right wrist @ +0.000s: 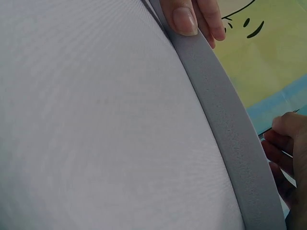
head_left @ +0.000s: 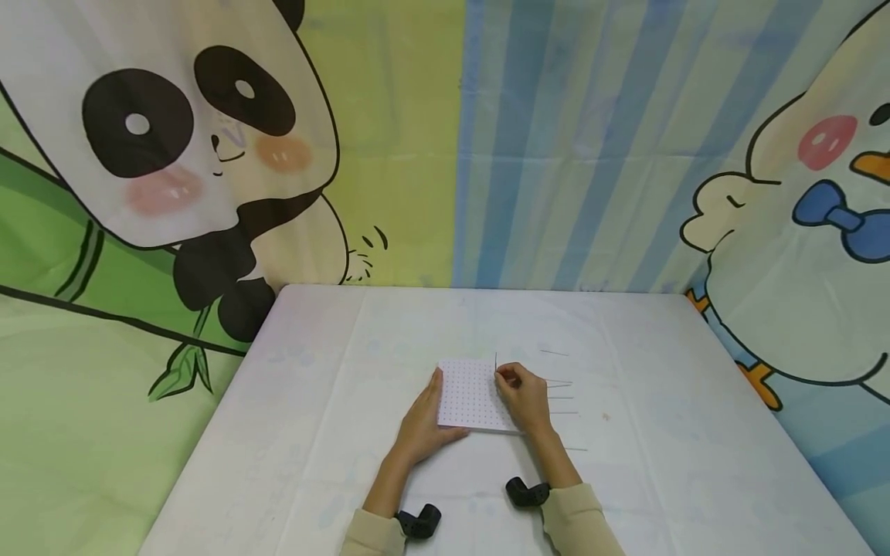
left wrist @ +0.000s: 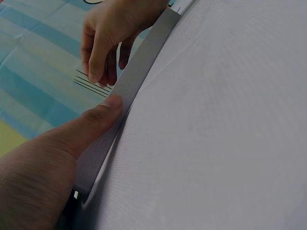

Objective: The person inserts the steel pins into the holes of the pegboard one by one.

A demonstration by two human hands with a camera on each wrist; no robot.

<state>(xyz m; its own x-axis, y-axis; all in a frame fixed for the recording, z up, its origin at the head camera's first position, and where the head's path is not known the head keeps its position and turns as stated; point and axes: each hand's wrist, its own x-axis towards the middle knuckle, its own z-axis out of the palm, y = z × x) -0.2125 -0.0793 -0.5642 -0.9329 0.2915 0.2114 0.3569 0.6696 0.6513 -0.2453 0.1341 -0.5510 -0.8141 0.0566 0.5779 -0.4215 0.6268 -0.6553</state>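
Note:
A square white board (head_left: pixel 467 394), marked with rows of small dots, lies on the table. My left hand (head_left: pixel 421 425) holds its near left corner, fingers along the left side and thumb on the front edge; in the left wrist view the thumb (left wrist: pixel 103 115) presses that edge. Over the board's right part, my right hand (head_left: pixel 523 394) pinches a thin dark stick (head_left: pixel 496 361) between thumb and fingertips. The stick points up, its lower end hidden by the fingers. Several thin dark sticks (left wrist: pixel 91 86) rise above the board's edge in the left wrist view, by the right hand.
Several thin sticks (head_left: pixel 563 412) lie loosely spaced to the board's right, with another stick (head_left: pixel 555 353) farther back. A white cloth covers the table (head_left: pixel 334 463). Behind the table hangs a printed curtain (head_left: pixel 389 154) with cartoon animals.

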